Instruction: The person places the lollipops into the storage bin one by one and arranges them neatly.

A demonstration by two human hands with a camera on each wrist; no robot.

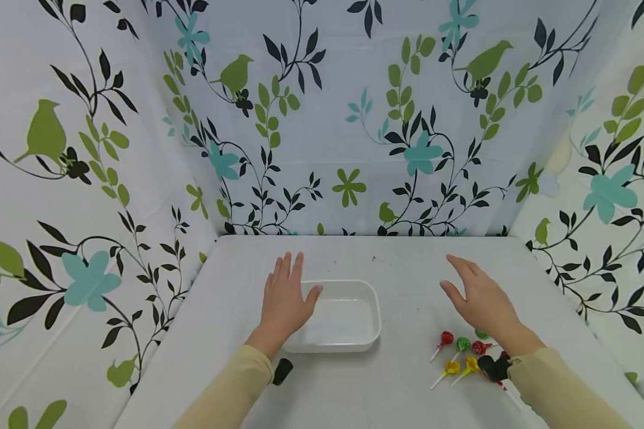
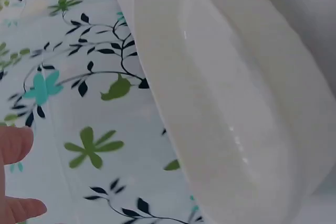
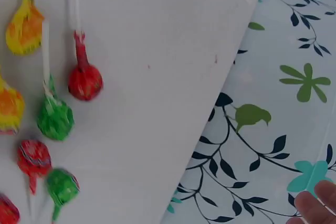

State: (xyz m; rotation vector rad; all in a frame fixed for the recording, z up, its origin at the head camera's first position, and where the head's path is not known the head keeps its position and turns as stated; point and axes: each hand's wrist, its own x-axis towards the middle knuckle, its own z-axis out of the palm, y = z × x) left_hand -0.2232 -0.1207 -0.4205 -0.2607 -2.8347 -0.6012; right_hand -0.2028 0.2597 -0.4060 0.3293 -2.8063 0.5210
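Observation:
In the head view my left hand (image 1: 288,298) is held over the left side of a white rectangular dish (image 1: 378,316), fingers extended and thumb out. The same dish (image 2: 226,93) fills much of the left wrist view. To the right, my right hand (image 1: 485,301) hovers with fingers extended and nothing in them. Below and beside it lie several wrapped lollipops: a red lollipop (image 1: 447,338), a green lollipop (image 1: 463,344) and a yellow lollipop (image 1: 471,364) among them. The right wrist covers part of the group. A red lollipop (image 3: 85,82) shows clearly in the right wrist view.
Both things rest on a white table (image 1: 408,393). A curtain (image 1: 322,137) printed with leaves, birds and flowers encloses its back and sides. A black wrist-camera piece (image 1: 282,371) shows at the left cuff, another (image 1: 495,367) at the right.

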